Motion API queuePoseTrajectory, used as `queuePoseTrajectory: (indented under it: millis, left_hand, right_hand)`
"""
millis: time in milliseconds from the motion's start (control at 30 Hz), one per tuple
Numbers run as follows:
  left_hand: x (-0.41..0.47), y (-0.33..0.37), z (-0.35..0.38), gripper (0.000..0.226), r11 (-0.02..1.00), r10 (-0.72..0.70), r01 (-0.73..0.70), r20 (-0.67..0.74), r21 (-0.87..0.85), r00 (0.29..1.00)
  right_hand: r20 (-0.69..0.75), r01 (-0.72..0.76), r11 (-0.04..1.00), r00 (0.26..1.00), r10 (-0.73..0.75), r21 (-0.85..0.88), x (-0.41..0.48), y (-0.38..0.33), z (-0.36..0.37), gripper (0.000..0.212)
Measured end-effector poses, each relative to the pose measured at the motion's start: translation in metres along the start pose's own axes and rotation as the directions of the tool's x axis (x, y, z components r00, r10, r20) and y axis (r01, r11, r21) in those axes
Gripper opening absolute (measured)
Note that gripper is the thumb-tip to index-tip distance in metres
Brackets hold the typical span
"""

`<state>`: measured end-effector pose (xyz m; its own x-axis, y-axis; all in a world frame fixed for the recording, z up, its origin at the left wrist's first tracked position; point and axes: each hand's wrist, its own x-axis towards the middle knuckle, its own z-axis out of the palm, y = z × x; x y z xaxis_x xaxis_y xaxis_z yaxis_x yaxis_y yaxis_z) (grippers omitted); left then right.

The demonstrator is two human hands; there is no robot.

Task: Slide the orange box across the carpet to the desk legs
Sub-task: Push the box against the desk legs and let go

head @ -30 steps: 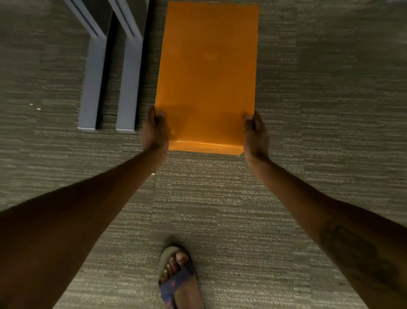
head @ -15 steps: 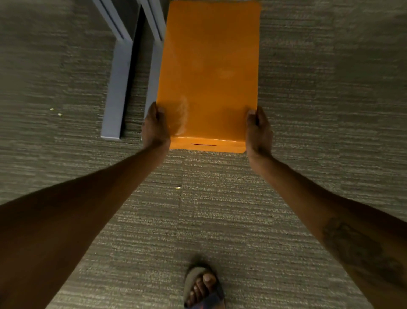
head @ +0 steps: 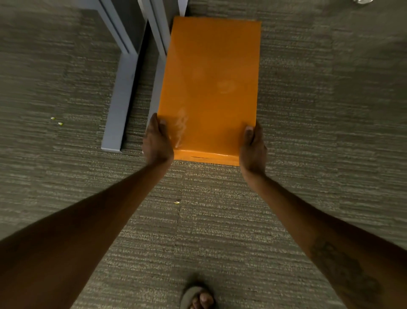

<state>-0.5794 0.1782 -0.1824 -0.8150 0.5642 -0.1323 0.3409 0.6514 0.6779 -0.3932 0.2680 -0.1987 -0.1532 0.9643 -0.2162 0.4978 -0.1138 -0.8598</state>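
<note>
A long orange box (head: 211, 83) lies flat on the grey carpet (head: 319, 132), stretching away from me. My left hand (head: 157, 141) grips its near left corner and my right hand (head: 253, 145) grips its near right corner, thumbs on the top face. Two grey desk legs (head: 120, 97) run along the floor just left of the box; the nearer one (head: 157, 72) lies right against the box's left side, partly hidden by it.
My sandalled foot (head: 198, 297) stands on the carpet at the bottom edge. Small pale crumbs (head: 56, 121) lie left of the legs, and another crumb (head: 176, 202) lies between my arms. A shiny object (head: 363, 1) peeks in at the top right.
The box has moved to sit against the nearer desk leg, covering part of it. Both hands keep their hold on the near corners. My foot has slipped toward the bottom edge.
</note>
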Motion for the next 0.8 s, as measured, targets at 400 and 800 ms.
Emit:
queuePoseTrajectory:
  millis: [400,800]
  left_hand:
    - [-0.002,0.002,-0.002,0.046,0.993,0.056,-0.058,0.018,0.1,0.998]
    - [-0.045,-0.006,-0.007,0.055,0.904,0.254,-0.263,0.071,0.336,0.964]
  right_hand:
    - [0.007,0.003,1.0,1.0,-0.003,-0.02,-0.001,-0.004,-0.002,0.042]
    - [0.076,0.004,0.991,0.997,0.006,-0.133,0.0,-0.007,-0.017,0.055]
